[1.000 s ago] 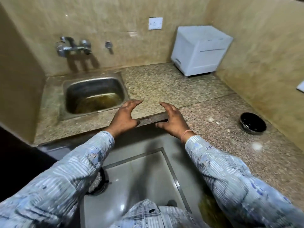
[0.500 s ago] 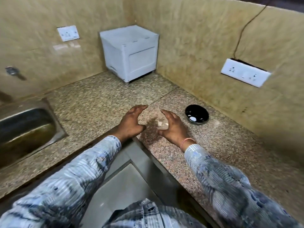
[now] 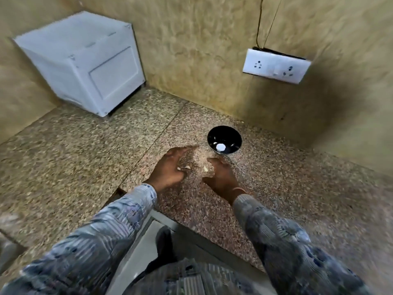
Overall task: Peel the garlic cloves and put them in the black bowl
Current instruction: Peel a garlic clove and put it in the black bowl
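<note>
Head view, only one angle here, and it's a bit smeared by motion blur. A speckled granite desk (image 3: 297, 188) is seen running into a corner of beige tiled wall. The black bowl (image 3: 225, 134) is parked on the desk near the right-hand wall, and one small white piece (image 3: 220, 147) is sitting inside it, probably a peeled clove, though that can't be confirmed at this sharpness.

The left hand (image 3: 170, 168) is held out over the desk with fingers stretched forward and slightly spread. Nothing is gripped in it as far as can be made out. The right hand (image 3: 222, 177) is held just beside it, palm turned inward, fingers loosely extended, also with nothing in its grasp. A thin orange band (image 3: 239, 189) is worn at that wrist.

A few pale garlic cloves (image 3: 205, 168) are scattered on the desk in the gap between the two hands, just short of the bowl. Whether any fingertip is touching them can't be told.

A white boxy appliance (image 3: 85, 60) is tucked into the far left corner. A white socket plate (image 3: 276, 66) is mounted on the right wall, with a dark cable (image 3: 271, 20) running up from it. Patterned blue-grey sleeves (image 3: 110, 231) are seen on both arms.
</note>
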A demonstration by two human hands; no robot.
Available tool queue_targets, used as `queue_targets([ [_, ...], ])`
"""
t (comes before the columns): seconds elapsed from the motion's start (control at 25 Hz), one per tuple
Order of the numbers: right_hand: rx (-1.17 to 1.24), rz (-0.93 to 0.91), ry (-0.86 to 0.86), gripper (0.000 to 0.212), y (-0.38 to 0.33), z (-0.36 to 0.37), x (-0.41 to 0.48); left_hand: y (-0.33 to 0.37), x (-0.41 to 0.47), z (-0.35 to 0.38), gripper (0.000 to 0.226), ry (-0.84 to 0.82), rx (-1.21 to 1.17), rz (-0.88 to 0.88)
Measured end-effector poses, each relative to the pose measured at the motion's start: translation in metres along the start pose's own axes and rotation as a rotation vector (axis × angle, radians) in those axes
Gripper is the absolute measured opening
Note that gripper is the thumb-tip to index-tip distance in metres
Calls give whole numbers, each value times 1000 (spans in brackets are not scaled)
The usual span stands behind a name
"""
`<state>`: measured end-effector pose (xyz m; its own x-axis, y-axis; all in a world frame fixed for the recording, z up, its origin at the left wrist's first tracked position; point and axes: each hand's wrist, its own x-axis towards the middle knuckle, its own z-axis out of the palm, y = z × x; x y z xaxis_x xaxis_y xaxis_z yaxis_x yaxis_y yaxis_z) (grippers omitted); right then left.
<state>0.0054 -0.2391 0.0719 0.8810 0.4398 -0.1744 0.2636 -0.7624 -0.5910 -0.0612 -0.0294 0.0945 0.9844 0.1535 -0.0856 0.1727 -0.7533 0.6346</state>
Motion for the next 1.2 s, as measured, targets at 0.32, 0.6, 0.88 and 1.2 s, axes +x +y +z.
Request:
queue_targets([
  [0.32, -80, 366, -56, 43, 7, 61, 85, -62, 89, 16, 62, -243, 159, -44],
  [0.6, -117, 445, -9, 26, 4, 82, 92, -66, 121, 45, 41, -317, 463, 119],
  [0.88, 217, 692, 137, 15, 18, 59, 94, -62, 137, 61, 19, -430, 629, 182],
  [1.2, 272, 611, 458, 21, 5, -7, 115, -59, 141, 60, 23, -472, 636, 223],
])
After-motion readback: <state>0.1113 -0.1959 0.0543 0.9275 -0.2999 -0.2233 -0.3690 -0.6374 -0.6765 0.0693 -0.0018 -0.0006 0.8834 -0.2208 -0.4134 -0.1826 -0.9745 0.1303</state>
